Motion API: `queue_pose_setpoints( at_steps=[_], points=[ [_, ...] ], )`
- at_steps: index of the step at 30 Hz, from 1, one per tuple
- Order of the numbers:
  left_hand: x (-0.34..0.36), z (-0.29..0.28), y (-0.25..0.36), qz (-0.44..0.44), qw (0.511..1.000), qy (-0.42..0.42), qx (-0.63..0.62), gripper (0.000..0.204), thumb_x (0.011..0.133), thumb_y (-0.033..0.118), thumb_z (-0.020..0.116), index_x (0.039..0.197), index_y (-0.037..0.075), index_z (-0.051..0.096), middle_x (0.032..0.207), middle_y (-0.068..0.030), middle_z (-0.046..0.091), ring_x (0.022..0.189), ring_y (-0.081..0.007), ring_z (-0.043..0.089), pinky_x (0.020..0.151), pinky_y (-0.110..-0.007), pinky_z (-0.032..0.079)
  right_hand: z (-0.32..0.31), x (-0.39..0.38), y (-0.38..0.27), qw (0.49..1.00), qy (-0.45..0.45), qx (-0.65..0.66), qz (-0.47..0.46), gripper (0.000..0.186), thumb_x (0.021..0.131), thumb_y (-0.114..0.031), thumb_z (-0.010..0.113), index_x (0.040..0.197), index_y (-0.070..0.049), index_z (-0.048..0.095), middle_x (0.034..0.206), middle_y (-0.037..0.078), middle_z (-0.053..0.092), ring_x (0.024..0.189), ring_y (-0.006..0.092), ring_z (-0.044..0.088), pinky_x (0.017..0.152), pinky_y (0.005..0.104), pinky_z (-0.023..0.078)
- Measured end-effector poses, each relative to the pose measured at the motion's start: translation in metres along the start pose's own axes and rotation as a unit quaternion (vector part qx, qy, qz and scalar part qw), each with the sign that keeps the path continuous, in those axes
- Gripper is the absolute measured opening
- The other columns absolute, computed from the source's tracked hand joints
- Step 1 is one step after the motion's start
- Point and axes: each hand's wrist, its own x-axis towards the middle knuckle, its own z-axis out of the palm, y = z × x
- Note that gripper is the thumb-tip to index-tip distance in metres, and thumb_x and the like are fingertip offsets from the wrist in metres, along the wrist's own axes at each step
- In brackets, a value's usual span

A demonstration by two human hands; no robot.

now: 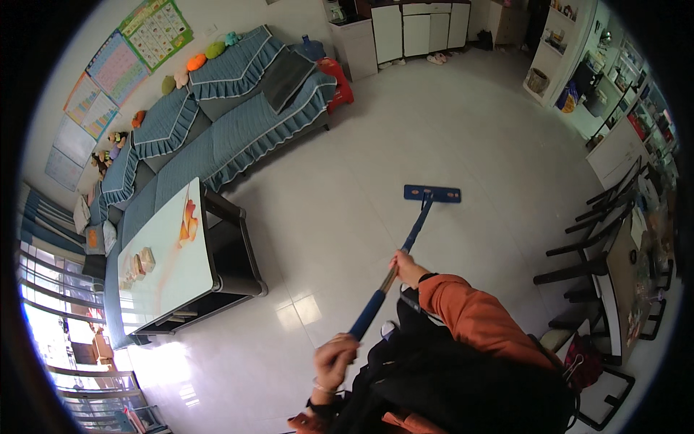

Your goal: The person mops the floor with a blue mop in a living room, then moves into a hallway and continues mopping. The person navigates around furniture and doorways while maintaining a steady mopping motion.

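Observation:
A flat mop [372, 307] with a blue and metal pole slants away from me across the pale tiled floor. Its wide blue head [432, 194] rests flat on the tiles ahead. My left hand [336, 359] is closed around the blue upper end of the pole, with a band at the wrist. Farther down, my right hand [408, 268] grips the metal part of the pole, its arm in an orange sleeve. Part of one of my shoes shows below the pole.
To the left stand a glass-topped coffee table [163, 257] and a long sofa [210, 145] with blue covers. A red stool [335, 83] is at the sofa's far end. Dark chairs [578, 267] and a cluttered table [620, 289] line the right. White cabinets [417, 32] stand at the back.

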Motion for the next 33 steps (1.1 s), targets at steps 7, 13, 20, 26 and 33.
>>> queue_pose_setpoints(
  at_steps=[7,13,20,26,33],
  points=[
    [0.032,-0.099,0.115,0.164,0.955,0.245,0.024,0.015,0.087,0.014,0.053,0.076,0.009,0.045,0.047,0.0000,0.036,0.039,-0.0098,0.032,0.039,-0.026,0.026,0.129,-0.077,0.085,0.967,-0.037,0.061,0.243,0.019,0.080,-0.018,0.045,0.072,-0.003,0.052,0.065,0.014,0.057,0.067,0.0271,0.059,0.063,0.0370,0.053],
    [0.141,-0.075,0.190,0.263,0.956,-0.031,0.130,0.035,0.085,0.012,0.058,0.055,0.008,0.041,0.052,-0.0064,0.050,0.040,-0.0147,0.046,0.036,-0.028,0.034,0.192,-0.125,0.011,0.894,-0.109,0.159,0.404,0.004,0.074,0.000,0.047,0.075,-0.003,0.044,0.071,0.012,0.052,0.070,0.0271,0.055,0.070,0.0369,0.049],
    [0.266,-0.010,0.152,0.343,0.937,-0.050,-0.033,0.036,0.092,0.015,0.047,0.057,0.008,0.041,0.047,-0.0057,0.046,0.039,-0.0162,0.046,0.038,-0.028,0.037,0.194,-0.063,-0.094,0.907,-0.154,0.214,0.328,0.005,0.078,-0.007,0.045,0.076,-0.003,0.045,0.077,0.014,0.054,0.077,0.0284,0.055,0.073,0.0422,0.046],
    [0.338,-0.013,0.094,0.305,0.946,-0.041,-0.097,0.035,0.085,0.009,0.050,0.050,0.008,0.044,0.043,-0.0055,0.048,0.034,-0.0153,0.045,0.036,-0.028,0.035,0.206,0.001,-0.165,0.916,-0.166,0.281,0.234,0.014,0.074,0.000,0.044,0.065,-0.005,0.034,0.063,0.009,0.037,0.061,0.0255,0.043,0.059,0.0376,0.042],
    [0.433,-0.070,-0.022,0.129,0.986,-0.100,-0.032,0.023,0.084,0.007,0.054,0.062,0.002,0.055,0.053,-0.0084,0.054,0.042,-0.0178,0.050,0.044,-0.030,0.041,0.227,0.139,-0.239,0.912,-0.037,0.386,0.134,0.018,0.075,0.001,0.046,0.062,-0.006,0.036,0.057,0.006,0.038,0.052,0.0206,0.040,0.051,0.0349,0.040]
  ],
)
